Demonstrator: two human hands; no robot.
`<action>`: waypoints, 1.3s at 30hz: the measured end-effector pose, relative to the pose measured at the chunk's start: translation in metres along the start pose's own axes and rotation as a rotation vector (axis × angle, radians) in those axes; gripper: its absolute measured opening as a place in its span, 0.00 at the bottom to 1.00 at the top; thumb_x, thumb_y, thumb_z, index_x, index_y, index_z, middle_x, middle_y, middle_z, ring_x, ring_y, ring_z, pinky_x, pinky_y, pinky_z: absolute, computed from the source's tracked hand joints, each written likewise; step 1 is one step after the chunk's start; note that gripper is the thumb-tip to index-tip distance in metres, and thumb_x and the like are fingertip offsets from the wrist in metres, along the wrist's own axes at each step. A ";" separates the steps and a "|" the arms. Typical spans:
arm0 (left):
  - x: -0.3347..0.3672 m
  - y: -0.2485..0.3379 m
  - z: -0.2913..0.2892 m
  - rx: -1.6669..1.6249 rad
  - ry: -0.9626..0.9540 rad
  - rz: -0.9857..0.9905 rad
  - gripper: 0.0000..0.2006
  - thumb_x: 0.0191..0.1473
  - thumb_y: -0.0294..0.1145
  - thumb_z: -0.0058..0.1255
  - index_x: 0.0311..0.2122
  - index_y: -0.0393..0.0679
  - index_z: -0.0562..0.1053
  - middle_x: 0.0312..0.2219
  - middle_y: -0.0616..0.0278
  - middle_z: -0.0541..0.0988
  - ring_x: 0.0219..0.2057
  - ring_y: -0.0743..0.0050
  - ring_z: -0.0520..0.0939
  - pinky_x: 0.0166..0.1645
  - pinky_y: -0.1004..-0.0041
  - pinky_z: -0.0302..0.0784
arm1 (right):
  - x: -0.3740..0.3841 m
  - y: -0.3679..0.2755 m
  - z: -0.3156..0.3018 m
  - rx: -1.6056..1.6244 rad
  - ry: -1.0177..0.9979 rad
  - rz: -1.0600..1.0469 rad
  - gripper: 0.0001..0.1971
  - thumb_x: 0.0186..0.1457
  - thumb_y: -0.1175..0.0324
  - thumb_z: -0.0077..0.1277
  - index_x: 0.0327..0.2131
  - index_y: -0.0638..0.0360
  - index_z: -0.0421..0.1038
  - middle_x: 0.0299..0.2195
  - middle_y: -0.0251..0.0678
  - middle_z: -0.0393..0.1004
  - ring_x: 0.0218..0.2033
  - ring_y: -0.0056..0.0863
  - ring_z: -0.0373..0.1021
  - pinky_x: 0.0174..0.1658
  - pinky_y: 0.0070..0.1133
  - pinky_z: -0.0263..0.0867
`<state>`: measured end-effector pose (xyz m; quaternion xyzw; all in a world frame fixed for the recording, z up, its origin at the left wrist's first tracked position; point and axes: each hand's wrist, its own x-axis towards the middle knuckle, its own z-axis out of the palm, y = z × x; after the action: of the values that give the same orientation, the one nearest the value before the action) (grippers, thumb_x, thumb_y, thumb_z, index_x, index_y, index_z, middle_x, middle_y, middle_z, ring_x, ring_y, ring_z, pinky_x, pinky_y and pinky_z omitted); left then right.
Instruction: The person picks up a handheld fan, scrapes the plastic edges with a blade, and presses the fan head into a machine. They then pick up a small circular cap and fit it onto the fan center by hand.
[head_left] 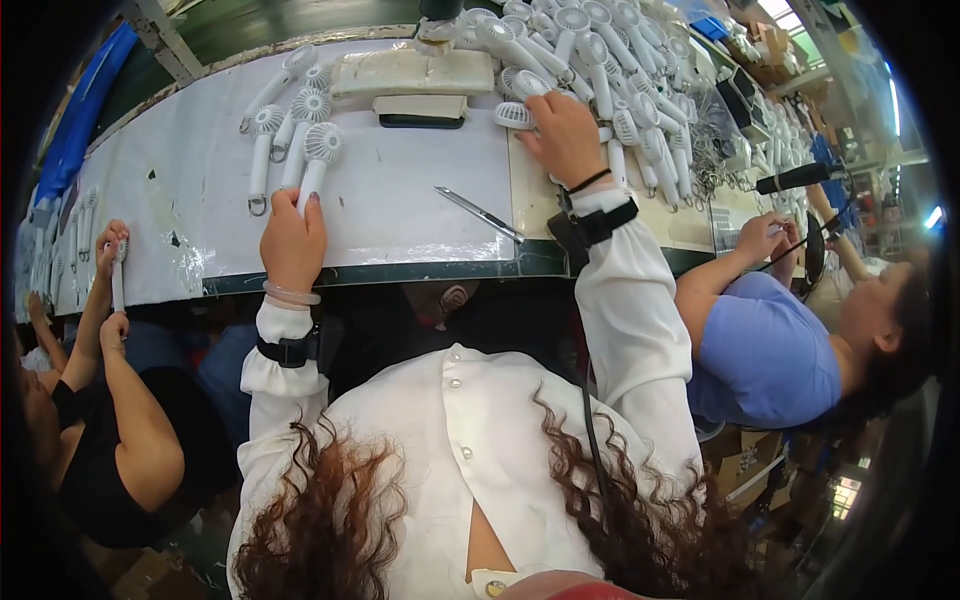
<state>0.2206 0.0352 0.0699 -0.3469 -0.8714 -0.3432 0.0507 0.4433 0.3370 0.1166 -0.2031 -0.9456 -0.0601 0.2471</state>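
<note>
My left hand [294,238] is closed round the handle of a white handheld fan [323,146], its round grille pointing away from me on the white tabletop. Several more white fans [266,122] with wrist loops lie just beyond it. At the right, my right hand [568,135] has its fingers closed on another white fan [514,116] at the near edge of a large heap of fans [600,50]. That fan's handle is mostly hidden by the hand. Between my hands a slim metal cutter knife [480,214] lies slantwise near the table's front edge.
A wrapped, cream-coloured block [412,74] and a dark-green-edged pad [420,112] sit at the back middle. Metal rings [712,150] lie right of the heap. A co-worker in blue [770,345] sits at the right; one in black [130,440] holds a fan at the left.
</note>
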 end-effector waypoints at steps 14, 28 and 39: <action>0.003 0.008 -0.009 0.259 0.206 0.328 0.14 0.50 0.32 0.55 0.40 0.38 0.69 0.36 0.53 0.75 0.40 0.50 0.74 0.45 0.61 0.69 | 0.030 0.031 -0.014 0.947 0.072 0.331 0.18 0.54 0.65 0.57 0.47 0.61 0.70 0.37 0.30 0.76 0.35 0.17 0.71 0.39 0.16 0.66; -0.006 0.071 0.033 -0.283 -0.189 0.537 0.17 0.48 0.31 0.58 0.43 0.39 0.69 0.35 0.54 0.76 0.39 0.53 0.75 0.45 0.64 0.70 | 0.032 0.015 0.011 1.348 -0.158 0.535 0.15 0.62 0.61 0.46 0.45 0.63 0.69 0.37 0.30 0.75 0.37 0.18 0.71 0.41 0.17 0.67; 0.013 0.139 0.063 -1.185 -0.679 0.004 0.22 0.56 0.37 0.54 0.51 0.37 0.64 0.36 0.55 0.79 0.35 0.71 0.79 0.38 0.72 0.74 | 0.029 -0.018 0.005 1.904 -0.368 0.486 0.20 0.66 0.59 0.37 0.53 0.63 0.65 0.47 0.37 0.73 0.48 0.27 0.70 0.50 0.24 0.66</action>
<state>0.3094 0.1554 0.1045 -0.4062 -0.5036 -0.6343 -0.4231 0.4099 0.3317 0.1263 -0.1146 -0.5561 0.8070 0.1624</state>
